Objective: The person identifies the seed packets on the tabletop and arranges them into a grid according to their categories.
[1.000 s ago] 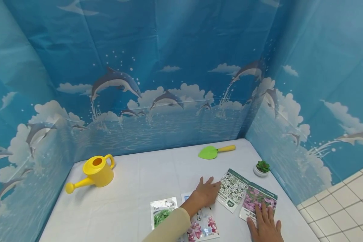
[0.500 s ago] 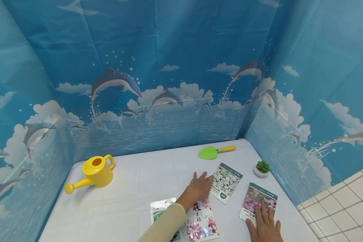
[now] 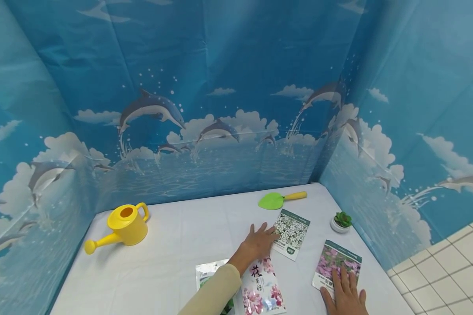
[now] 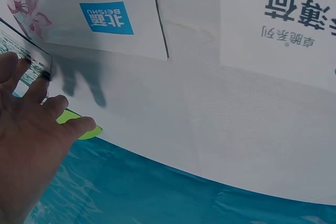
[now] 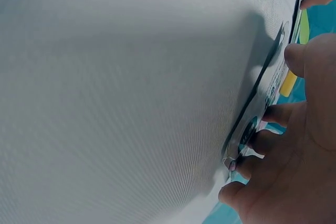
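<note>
Four flat seed packets are in view; my left hand point(image 3: 257, 243) touches the left edge of the white-flower packet point(image 3: 293, 234) with spread, fairly straight fingers. My right hand point(image 3: 347, 293) rests its extended fingers on the pink-flower packet point(image 3: 331, 264) at the right. Under my left wrist lies a packet with pink blossoms point(image 3: 262, 291). Left of it, a green-leaf packet point(image 3: 205, 272) is partly covered by the sleeve. In the left wrist view, my left hand point(image 4: 31, 135) reaches over a packet's corner. The right wrist view shows my right hand point(image 5: 304, 145) with fingertips at a packet's edge.
A yellow watering can point(image 3: 128, 225) stands at the far left of the white table point(image 3: 161, 271). A trowel point(image 3: 272, 201) with a green blade lies at the back, and a small potted succulent point(image 3: 340, 222) stands right. Dolphin-print curtains point(image 3: 220, 166) enclose the back and sides.
My left hand has slid the white-flower packet left and slightly back, away from the pink-flower packet, opening a gap between them. My right hand has stayed in place.
</note>
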### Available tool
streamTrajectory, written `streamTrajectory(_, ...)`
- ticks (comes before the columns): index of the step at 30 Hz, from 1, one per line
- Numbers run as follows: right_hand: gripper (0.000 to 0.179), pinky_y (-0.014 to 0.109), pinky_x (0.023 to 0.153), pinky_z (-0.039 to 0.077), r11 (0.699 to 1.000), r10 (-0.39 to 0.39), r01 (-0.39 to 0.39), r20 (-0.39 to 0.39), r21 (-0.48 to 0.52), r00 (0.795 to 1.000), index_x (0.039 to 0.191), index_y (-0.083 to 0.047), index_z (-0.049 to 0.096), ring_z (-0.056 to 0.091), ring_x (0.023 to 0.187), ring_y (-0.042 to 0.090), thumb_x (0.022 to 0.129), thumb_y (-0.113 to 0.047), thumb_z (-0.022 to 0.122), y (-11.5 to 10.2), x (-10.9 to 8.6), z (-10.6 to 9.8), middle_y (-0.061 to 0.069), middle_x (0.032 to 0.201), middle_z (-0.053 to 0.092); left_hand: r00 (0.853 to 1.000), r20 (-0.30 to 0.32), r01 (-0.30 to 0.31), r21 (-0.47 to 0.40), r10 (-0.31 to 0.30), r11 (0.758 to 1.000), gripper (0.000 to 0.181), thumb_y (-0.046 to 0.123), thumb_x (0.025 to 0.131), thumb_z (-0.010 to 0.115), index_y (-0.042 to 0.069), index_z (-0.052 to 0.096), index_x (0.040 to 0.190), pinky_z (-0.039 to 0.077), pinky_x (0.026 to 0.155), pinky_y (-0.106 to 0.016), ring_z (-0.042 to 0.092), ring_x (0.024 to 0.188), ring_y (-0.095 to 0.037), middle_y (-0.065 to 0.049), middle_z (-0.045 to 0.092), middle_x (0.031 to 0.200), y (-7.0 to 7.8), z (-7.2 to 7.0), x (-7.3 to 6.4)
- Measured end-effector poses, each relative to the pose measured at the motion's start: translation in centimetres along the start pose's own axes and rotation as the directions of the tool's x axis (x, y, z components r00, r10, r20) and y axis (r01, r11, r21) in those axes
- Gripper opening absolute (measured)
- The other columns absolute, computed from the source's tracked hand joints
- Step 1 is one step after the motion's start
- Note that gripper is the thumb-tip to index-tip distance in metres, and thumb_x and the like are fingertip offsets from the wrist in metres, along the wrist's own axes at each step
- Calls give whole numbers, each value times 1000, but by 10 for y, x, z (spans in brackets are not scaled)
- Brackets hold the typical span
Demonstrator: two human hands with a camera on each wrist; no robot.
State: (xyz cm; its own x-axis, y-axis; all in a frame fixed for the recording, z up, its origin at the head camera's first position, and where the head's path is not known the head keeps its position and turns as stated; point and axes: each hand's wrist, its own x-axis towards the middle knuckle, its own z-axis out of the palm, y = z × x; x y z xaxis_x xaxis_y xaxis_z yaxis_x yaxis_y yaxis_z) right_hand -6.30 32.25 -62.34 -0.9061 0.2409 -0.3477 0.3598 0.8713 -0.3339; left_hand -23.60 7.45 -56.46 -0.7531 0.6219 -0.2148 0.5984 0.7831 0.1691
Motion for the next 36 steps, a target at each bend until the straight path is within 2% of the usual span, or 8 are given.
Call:
streamTrajectory(2,134,83,117,-9,1000,1,-1,2,15,1000,163,15,20,-5,156,63,87,-94,35,1,0,0,41,169,3,1000,6,3,-5,-3,1000,52,23,109,60,30,54,160,25,132,-56,23,166,-23,6,37,174,0,0,1)
streamTrajectory(9,129,84,117,-6,1000,-2,2,-8,-3,1000,162,15,22,-5,156,63,92,-91,36,0,-2,-1,41,169,6,1000,8,22,9,-22,1000,50,26,114,53,19,49,163,25,132,-54,22,166,-23,2,34,176,-8,0,8)
streamTrajectory(13,126,85,117,-5,1000,2,-2,4,-10,1000,162,15,22,-3,156,64,94,-90,38,-1,-3,-2,42,168,7,999,3,42,-5,-42,999,50,29,116,48,16,47,164,25,132,-54,22,166,-23,0,33,176,-16,3,10)
streamTrajectory(16,124,84,118,-6,1000,3,-3,9,-5,1000,162,16,21,-2,156,64,96,-88,38,-1,-3,-2,42,168,6,999,-7,53,-19,-54,998,50,29,116,48,15,46,164,25,132,-55,22,166,-23,0,33,176,-22,4,10)
streamTrajectory(20,130,85,118,-3,1000,0,0,-5,-25,1000,162,16,23,-3,155,65,91,-92,32,-2,-3,-1,42,168,7,998,-18,60,-65,-61,996,50,27,117,47,13,44,165,25,132,-56,22,166,-24,-3,33,176,-31,6,9)
streamTrajectory(24,134,85,119,-1,1000,7,-8,-2,-30,1000,161,16,24,-3,155,65,87,-95,34,-3,-4,-1,42,168,8,998,-14,56,-122,-58,991,51,26,117,45,12,40,166,24,131,-58,22,166,-24,-4,32,177,-38,8,7)
streamTrajectory(33,137,84,119,-4,1000,12,-12,-4,-16,1000,162,15,23,-4,155,64,84,-97,33,-2,-2,1,41,168,5,998,-46,43,-121,-49,992,55,27,117,48,10,37,167,25,131,-59,23,165,-25,-6,34,176,-52,8,8)
streamTrajectory(36,137,84,119,-3,1000,10,-10,-11,-23,1000,162,15,23,-4,155,64,84,-97,31,-1,-1,2,41,168,5,997,-64,30,-152,-40,988,55,27,117,48,10,36,168,24,131,-59,24,165,-25,-5,35,175,-57,8,5)
